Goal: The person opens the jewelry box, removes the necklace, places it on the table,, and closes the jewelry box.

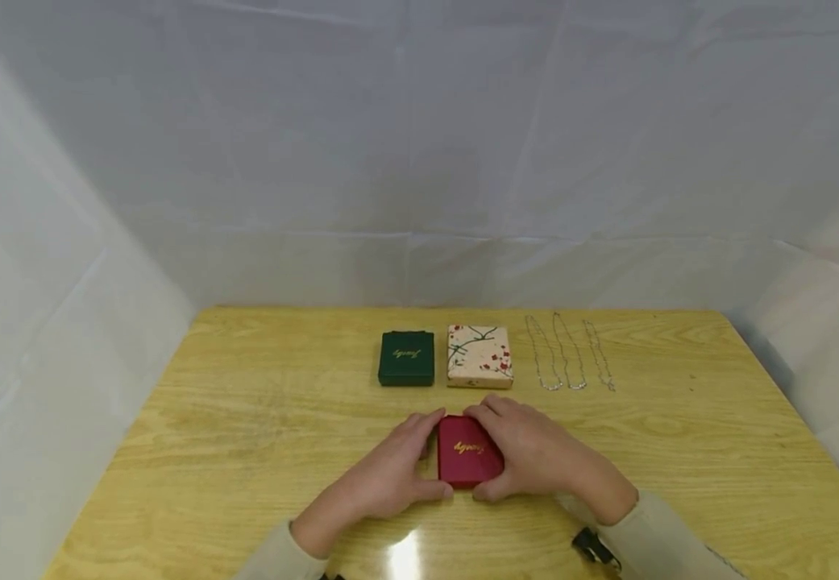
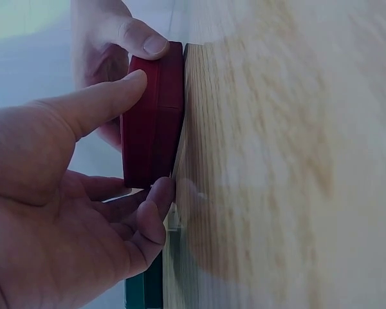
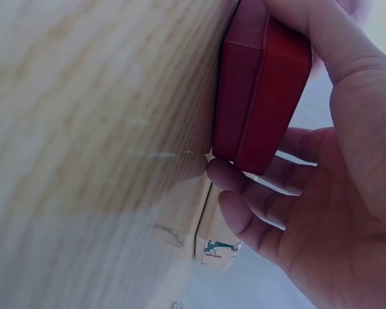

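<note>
A red jewelry box (image 1: 466, 453) with gold lettering on its lid rests closed on the table, between both hands. My left hand (image 1: 399, 467) grips it from the left, thumb at the near edge and fingertips at the far edge. From the right, my right hand (image 1: 538, 451) holds the same box, its thumb at the near corner and fingers around the far side. In the left wrist view the red box (image 2: 153, 116) shows a seam between lid and base. The right wrist view shows the right fingers curled at the far end of the red box (image 3: 257, 96).
Behind the hands stand a green jewelry box (image 1: 406, 358) and a cream floral box (image 1: 480, 357), side by side. Three thin silver chains (image 1: 570, 354) lie to their right. A pale cloth (image 1: 419, 161) hangs behind the wooden table (image 1: 259, 419).
</note>
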`<state>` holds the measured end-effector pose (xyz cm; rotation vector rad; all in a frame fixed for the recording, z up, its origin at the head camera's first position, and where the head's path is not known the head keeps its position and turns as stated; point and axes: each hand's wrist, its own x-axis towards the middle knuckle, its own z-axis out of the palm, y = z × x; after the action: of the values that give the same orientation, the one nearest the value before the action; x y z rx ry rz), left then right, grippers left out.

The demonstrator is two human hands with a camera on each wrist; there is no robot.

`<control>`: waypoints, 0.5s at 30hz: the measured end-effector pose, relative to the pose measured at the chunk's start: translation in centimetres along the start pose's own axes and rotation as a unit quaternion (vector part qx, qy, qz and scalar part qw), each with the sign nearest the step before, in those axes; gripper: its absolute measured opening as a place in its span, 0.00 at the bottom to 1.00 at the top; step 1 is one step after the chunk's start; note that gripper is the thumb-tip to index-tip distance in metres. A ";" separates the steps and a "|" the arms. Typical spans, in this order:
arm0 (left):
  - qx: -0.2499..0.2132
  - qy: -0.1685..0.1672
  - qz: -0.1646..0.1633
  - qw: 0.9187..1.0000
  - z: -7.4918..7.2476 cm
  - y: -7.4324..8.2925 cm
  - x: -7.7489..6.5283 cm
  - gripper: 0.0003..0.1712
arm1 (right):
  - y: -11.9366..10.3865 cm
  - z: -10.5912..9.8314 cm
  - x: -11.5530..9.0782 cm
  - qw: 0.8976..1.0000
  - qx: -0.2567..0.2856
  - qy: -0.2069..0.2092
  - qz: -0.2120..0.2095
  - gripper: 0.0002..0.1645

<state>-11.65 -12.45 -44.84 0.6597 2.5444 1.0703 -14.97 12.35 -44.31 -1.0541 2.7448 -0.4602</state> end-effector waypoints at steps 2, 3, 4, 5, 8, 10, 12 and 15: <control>-0.002 0.002 -0.002 1.000 0.0 -0.1 0.0 0.58 | 0.0 0.0 0.0 1.000 0.002 -0.003 0.003 0.59; -0.003 0.003 -0.003 1.000 0.1 -0.1 0.0 0.58 | 0.0 0.0 0.0 1.000 0.003 -0.004 0.003 0.59; -0.003 0.004 -0.005 1.000 0.1 -0.1 0.0 0.59 | 0.0 0.0 0.0 1.000 0.004 -0.005 0.004 0.60; -0.003 0.004 -0.006 1.000 0.1 -0.1 0.0 0.59 | 0.0 0.0 0.0 1.000 0.004 -0.006 0.004 0.60; -0.006 0.006 -0.008 1.000 0.0 -0.2 0.0 0.60 | 0.0 0.0 0.0 1.000 0.005 -0.008 0.008 0.61; -0.006 0.007 -0.009 1.000 0.0 -0.2 0.1 0.61 | 0.1 0.1 0.0 1.000 0.005 -0.010 0.012 0.62; -0.007 0.007 -0.010 1.000 0.0 -0.2 0.1 0.61 | 0.1 0.0 -0.1 1.000 0.005 -0.012 0.016 0.63; -0.009 0.008 -0.013 1.000 0.0 -0.3 0.0 0.62 | 0.2 -0.1 -0.1 1.000 0.005 -0.012 0.018 0.63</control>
<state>-11.74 -12.62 -45.03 0.6138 2.5463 1.0921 -14.98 12.57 -44.29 -1.0004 2.7323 -0.4528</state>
